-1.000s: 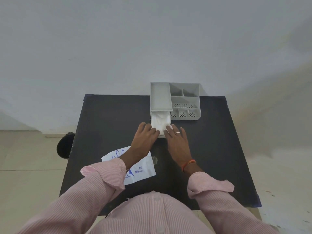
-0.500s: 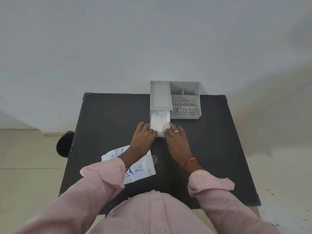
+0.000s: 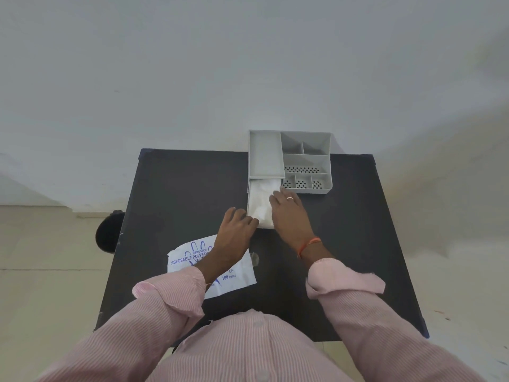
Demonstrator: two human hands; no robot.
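Note:
A grey plastic organiser (image 3: pixel 305 158) with several compartments stands at the table's far edge. Its drawer (image 3: pixel 251 199) is pulled out toward me and holds a white crumpled bundle of thin plastic gloves (image 3: pixel 261 201). My left hand (image 3: pixel 234 230) rests at the drawer's near left corner, fingers loosely curled against its front. My right hand (image 3: pixel 289 213) lies flat on the right side of the bundle, fingers straight and pressing on it. A ring sits on one finger and an orange thread on the wrist.
A white packet printed "disposable polyethylene" gloves (image 3: pixel 234 274) lies on the black table (image 3: pixel 179 194) under my left forearm. A dark round object (image 3: pixel 107 235) sits on the floor left of the table. The wall stands right behind the organiser.
My right hand has slid forward onto the white bundle toward the organiser. My left hand has drawn back a little to the drawer's near left corner.

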